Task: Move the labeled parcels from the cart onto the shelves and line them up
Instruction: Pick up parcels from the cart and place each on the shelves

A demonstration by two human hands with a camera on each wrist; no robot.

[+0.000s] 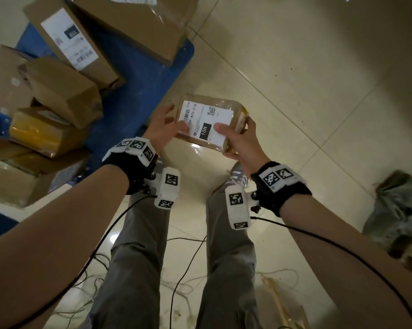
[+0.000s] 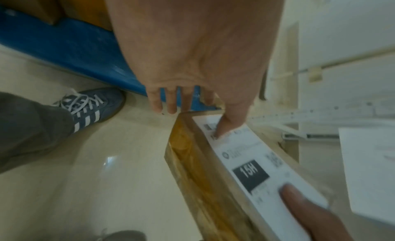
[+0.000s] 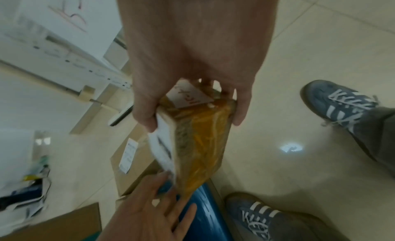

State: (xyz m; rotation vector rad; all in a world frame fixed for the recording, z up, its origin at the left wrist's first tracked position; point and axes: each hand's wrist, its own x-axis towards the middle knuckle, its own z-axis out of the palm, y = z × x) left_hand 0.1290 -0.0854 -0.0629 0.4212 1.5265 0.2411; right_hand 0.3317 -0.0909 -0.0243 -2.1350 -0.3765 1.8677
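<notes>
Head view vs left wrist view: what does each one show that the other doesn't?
Head only: the stack of cardboard boxes on the blue cart, both wrist bands, the cables on the floor, and the QR code on the parcel's label.

Left wrist only: the parcel's yellow-taped side face, a blue sneaker, and a white shelf rail behind.

Both: the parcel with its 15H label, the left hand with its thumb on the label, the right hand gripping it thumb on top, and the cart's edge.
</notes>
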